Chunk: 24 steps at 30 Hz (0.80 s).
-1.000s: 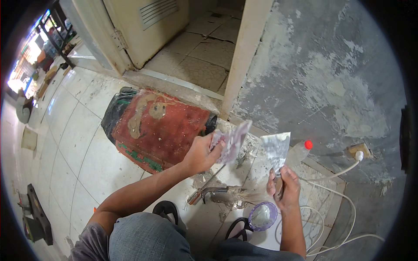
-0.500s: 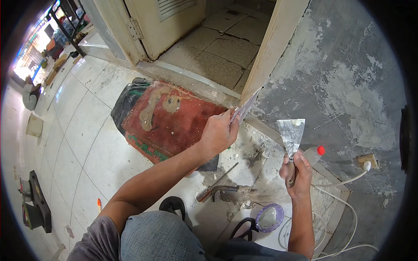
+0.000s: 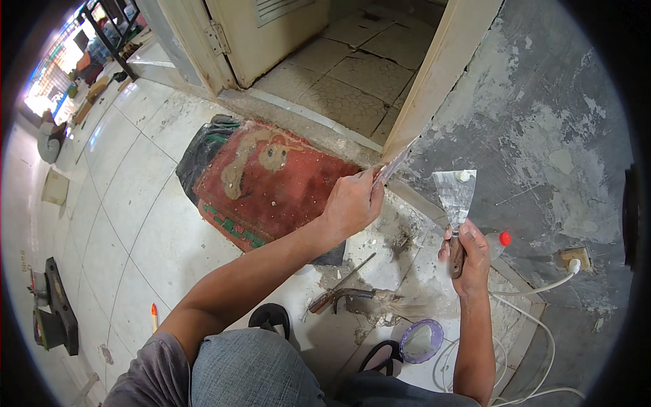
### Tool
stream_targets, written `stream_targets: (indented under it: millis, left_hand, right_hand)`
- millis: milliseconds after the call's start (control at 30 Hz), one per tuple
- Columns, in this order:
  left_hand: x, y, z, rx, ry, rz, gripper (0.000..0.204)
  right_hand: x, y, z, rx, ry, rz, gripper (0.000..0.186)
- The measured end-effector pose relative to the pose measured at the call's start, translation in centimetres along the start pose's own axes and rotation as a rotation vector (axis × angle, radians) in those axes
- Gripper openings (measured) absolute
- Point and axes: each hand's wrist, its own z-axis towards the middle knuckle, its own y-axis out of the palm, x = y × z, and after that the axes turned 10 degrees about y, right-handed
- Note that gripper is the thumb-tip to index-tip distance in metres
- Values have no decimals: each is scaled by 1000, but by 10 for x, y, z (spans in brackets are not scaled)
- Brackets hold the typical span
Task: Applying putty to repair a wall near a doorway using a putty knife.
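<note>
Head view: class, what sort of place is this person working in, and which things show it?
Probably a room under repair, by a doorway. The grey wall is patchy with filler, the right hand holds a putty knife, and debris lies on the tiled floor.

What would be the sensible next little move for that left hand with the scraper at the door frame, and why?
Probably draw the narrow scraper in the left hand along the foot of the door frame: its blade already touches there. The right hand holds a wide putty knife carrying a dab of filler, apart from the wall.
</note>
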Motion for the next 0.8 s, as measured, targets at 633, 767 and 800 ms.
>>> stream_targets:
  millis: [633,767,800]
  left_hand:
    - [6,12,-6,-3,-59,16,32]
    - [5,15,-7,33,-29,23,32]
    - [5,16,-7,34,-30,20,32]
  right_hand:
    - [5,-4,21,124,-140,-227,32]
    - [5,-1,26,148,-191,-323,35]
    - [3,1,28,165,-231,-363,35]
